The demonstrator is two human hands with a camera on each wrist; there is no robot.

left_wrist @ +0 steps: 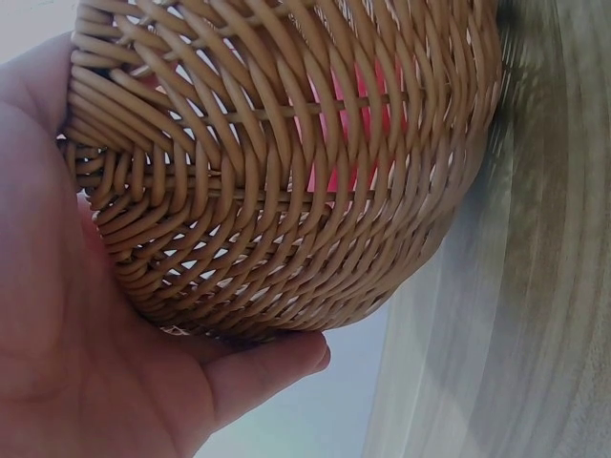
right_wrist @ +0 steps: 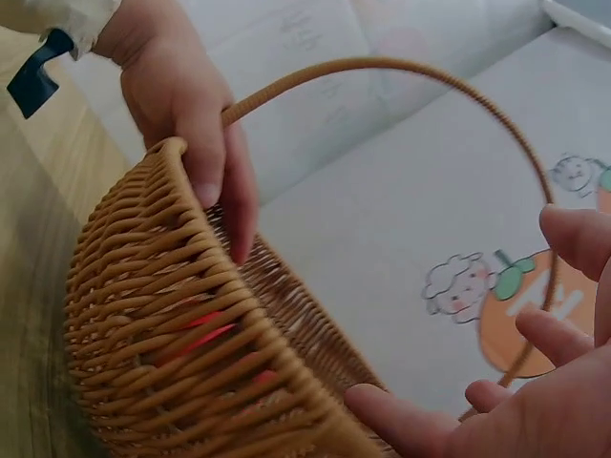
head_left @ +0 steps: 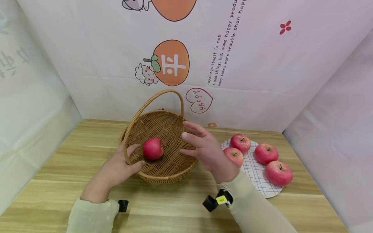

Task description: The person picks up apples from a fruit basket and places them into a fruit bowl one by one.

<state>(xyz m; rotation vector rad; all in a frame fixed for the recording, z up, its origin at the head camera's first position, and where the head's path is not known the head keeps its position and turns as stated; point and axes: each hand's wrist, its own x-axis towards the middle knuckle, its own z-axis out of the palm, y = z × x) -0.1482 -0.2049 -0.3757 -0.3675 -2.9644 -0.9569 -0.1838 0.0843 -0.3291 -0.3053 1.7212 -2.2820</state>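
Note:
A wicker basket (head_left: 173,131) with a tall arched handle (head_left: 140,111) stands on the table, and one red apple (head_left: 152,149) lies inside it. At the basket's left side, by the foot of the handle, my left hand (head_left: 118,170) grips the rim, some of its fingers reaching over to the inside. The left wrist view shows that hand (left_wrist: 86,315) against the woven wall (left_wrist: 286,191), with red showing through the gaps. My right hand (head_left: 207,152) hovers at the basket's right rim, fingers spread and holding nothing. In the right wrist view its fingers (right_wrist: 406,420) are apart.
To the right, a round plate with a blue grid (head_left: 253,170) carries several red apples (head_left: 278,173). Behind the basket rises a white printed backdrop (head_left: 247,106), with white side walls at left and right. The wooden table (head_left: 163,207) extends in front.

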